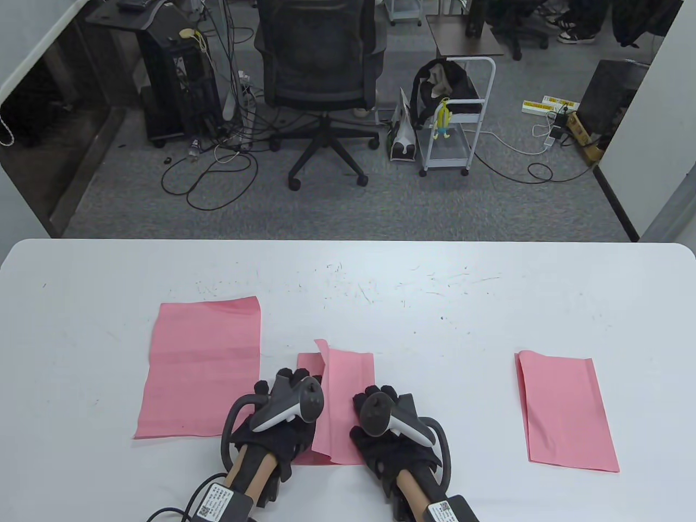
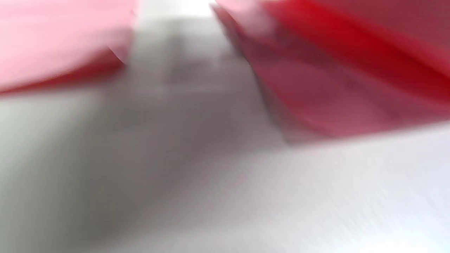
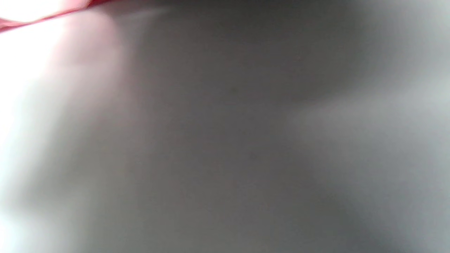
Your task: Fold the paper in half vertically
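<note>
A pink paper (image 1: pixel 348 391) lies at the near middle of the white table (image 1: pixel 380 304), folded over lengthwise, with its top left corner standing up a little. A strip of its lower layer shows to the left of the flap. My left hand (image 1: pixel 283 405) rests at the paper's left edge and my right hand (image 1: pixel 387 416) at its right edge. The trackers hide most of both hands' fingers. The left wrist view is blurred and shows the raised pink flap (image 2: pixel 334 77). The right wrist view is blurred and shows only a sliver of pink paper (image 3: pixel 21 21).
An unfolded pink sheet (image 1: pixel 201 364) lies flat to the left of my left hand. A folded pink sheet (image 1: pixel 565 410) lies to the right. An office chair (image 1: pixel 321 81) and a white cart (image 1: pixel 457 119) stand on the floor beyond the table's far edge.
</note>
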Demonstrator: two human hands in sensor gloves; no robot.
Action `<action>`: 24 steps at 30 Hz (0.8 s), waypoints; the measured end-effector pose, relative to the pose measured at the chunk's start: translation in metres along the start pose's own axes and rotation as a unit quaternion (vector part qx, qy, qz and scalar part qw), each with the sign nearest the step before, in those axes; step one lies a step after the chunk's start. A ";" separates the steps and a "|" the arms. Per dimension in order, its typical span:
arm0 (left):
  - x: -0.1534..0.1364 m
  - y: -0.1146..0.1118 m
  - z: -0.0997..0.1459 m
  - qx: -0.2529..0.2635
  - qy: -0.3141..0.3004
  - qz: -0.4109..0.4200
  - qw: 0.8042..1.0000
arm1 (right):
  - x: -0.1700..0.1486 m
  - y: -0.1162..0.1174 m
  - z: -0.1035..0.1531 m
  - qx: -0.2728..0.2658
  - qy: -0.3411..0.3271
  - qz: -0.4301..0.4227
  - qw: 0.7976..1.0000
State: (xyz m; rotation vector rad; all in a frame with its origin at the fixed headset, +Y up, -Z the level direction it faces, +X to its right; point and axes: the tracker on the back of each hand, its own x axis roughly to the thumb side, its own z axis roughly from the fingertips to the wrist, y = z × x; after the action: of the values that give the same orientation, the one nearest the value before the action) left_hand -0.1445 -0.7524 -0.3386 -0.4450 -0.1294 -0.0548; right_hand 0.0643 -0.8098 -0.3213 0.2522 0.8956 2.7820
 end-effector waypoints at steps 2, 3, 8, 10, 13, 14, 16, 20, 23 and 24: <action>-0.009 0.010 0.007 0.030 0.014 0.006 0.999 | 0.000 0.000 0.000 0.000 0.000 0.000 1.000; -0.012 0.014 0.011 0.044 0.014 0.013 0.999 | 0.000 0.000 0.000 0.000 0.000 0.000 1.000; 0.004 0.020 0.021 0.067 -0.022 0.023 0.997 | 0.000 0.000 0.000 0.000 0.000 0.000 1.000; 0.017 0.017 0.020 0.057 -0.039 0.011 0.998 | 0.000 0.001 0.000 0.000 0.000 0.001 1.000; 0.033 0.008 0.016 0.034 -0.052 -0.007 0.998 | 0.000 0.001 0.000 0.001 0.000 0.001 1.000; 0.036 0.005 0.014 0.025 -0.052 -0.012 0.998 | 0.000 0.001 0.000 0.001 -0.001 0.001 1.000; 0.039 -0.003 0.008 0.005 -0.049 -0.023 0.999 | 0.000 0.001 0.000 0.001 -0.001 0.001 1.000; 0.037 -0.021 -0.006 -0.032 -0.035 -0.038 0.998 | 0.000 0.001 0.000 0.001 -0.001 0.001 1.000; 0.031 -0.033 -0.016 -0.071 -0.028 -0.038 0.996 | 0.000 0.001 0.000 0.001 -0.001 0.001 1.000; 0.028 -0.038 -0.019 -0.083 -0.028 -0.028 0.996 | 0.000 0.001 0.000 0.001 -0.001 0.001 1.000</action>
State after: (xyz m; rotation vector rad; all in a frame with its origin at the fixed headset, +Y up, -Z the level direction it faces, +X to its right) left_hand -0.1178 -0.7957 -0.3356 -0.6100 -0.1930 -0.1085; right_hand 0.0636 -0.8107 -0.3208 0.2555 0.8993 2.7822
